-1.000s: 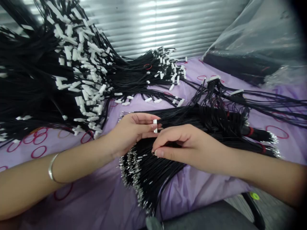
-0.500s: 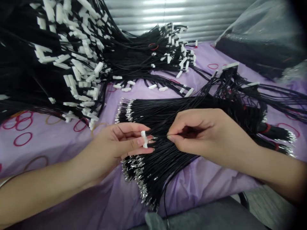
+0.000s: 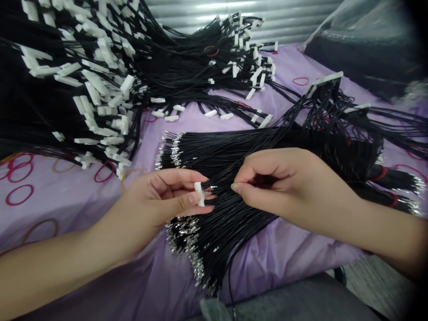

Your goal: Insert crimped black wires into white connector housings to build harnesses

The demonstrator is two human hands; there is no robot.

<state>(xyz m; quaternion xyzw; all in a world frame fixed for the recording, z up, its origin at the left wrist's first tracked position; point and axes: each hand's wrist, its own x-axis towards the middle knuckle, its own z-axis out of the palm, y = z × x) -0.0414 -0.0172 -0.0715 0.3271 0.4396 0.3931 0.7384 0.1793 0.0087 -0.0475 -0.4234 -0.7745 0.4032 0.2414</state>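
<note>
A small white connector housing (image 3: 199,194) is pinched between the thumb and fingers of my left hand (image 3: 163,194). Just to its right my right hand (image 3: 277,178) is closed in a thumb-and-forefinger pinch on a thin black wire. A shiny metal terminal (image 3: 213,187) shows in the gap between the hands, close to the housing; whether it touches cannot be made out. Under both hands lies a wide fan of black wires (image 3: 227,227), their silvery crimped ends spread along the left side.
Heaps of black cables with white connectors (image 3: 100,89) fill the left and back. Coloured rubber bands (image 3: 20,195) lie on the purple cloth (image 3: 140,276). A clear plastic bag (image 3: 368,53) stands at the back right. Tied wire bundles (image 3: 397,178) are at the right.
My two hands keep almost the same pose, with the housing and wire still held. The view has shifted slightly, so the background heaps sit a little higher.
</note>
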